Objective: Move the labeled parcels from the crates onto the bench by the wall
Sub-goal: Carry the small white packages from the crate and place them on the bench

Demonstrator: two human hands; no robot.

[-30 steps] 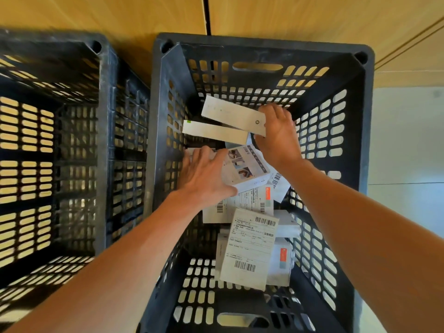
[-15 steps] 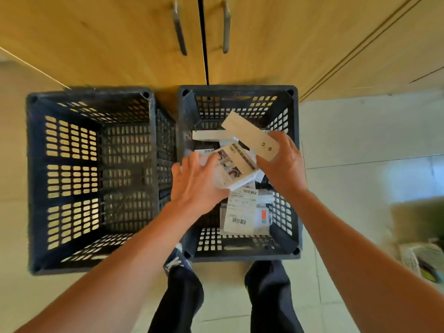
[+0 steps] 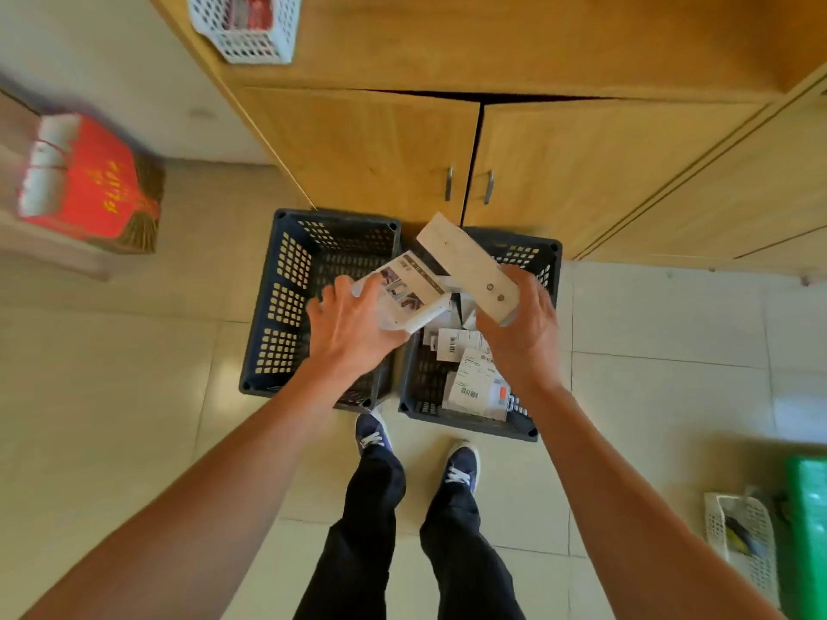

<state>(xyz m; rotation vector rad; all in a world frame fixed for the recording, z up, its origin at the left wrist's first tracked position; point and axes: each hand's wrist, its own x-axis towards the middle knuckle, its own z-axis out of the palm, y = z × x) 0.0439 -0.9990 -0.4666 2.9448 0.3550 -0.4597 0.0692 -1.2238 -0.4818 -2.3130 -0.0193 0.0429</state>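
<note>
Standing over two dark slatted plastic crates on the tiled floor, the person holds a parcel in each of the hands. The left hand (image 3: 353, 326) is closed around a flat white parcel with printed pictures (image 3: 409, 290), fingers curled over its near end, holding it tilted above the gap between the crates. The right hand (image 3: 521, 324) grips one end of a long pale rectangular box with two small round marks (image 3: 467, 266), which angles up and away toward the wooden cabinet doors (image 3: 402, 149). Both parcels are lifted clear of the crates.

Of the two, the left crate (image 3: 286, 302) shows only its slatted walls and floor where visible, while the right crate (image 3: 546, 261) holds several more white parcels with barcoded shipping labels (image 3: 470, 382), lying overlapped in a loose pile. The crates stand side by side, touching or nearly so, just in front of the cabinet.

Dark blue shoes with white laces (image 3: 373, 434) and black trousers show below the crates. A red printed carton (image 3: 89, 185) sits well apart at the left, a white perforated basket (image 3: 244, 24) rests on the wooden worktop (image 3: 492, 38) above the cabinet, and another white basket (image 3: 738, 543) lies on the floor at the lower right beside something green (image 3: 810, 530)
</note>
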